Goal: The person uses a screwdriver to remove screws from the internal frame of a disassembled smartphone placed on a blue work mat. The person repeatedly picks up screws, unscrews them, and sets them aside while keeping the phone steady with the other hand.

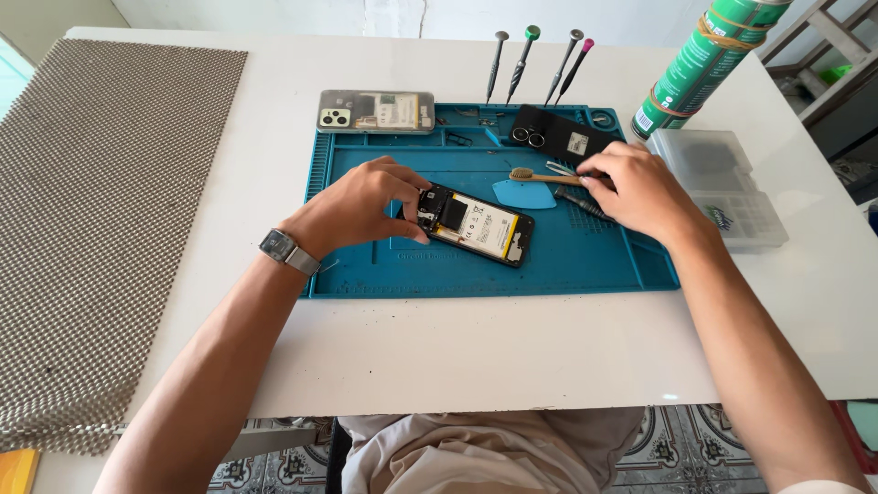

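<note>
An opened phone [477, 224] with a yellow-edged battery lies on the blue work mat [567, 261]. My left hand [366, 203] pinches its upper left end, and a watch sits on that wrist. My right hand [640, 190] rests on the mat's right side, fingers over metal tweezers [560, 168] and on the handle of a small wooden brush [535, 176]. A blue pick [526, 194] lies between the hands. A black back cover [558, 135] with camera rings lies behind the right hand.
A second phone [376, 111] in a clear case lies at the mat's back left. Several screwdrivers [535, 64] stand behind the mat. A green spray can [704, 64] and a clear plastic box [722, 187] sit at right. A woven grey mat [91, 229] covers the table's left.
</note>
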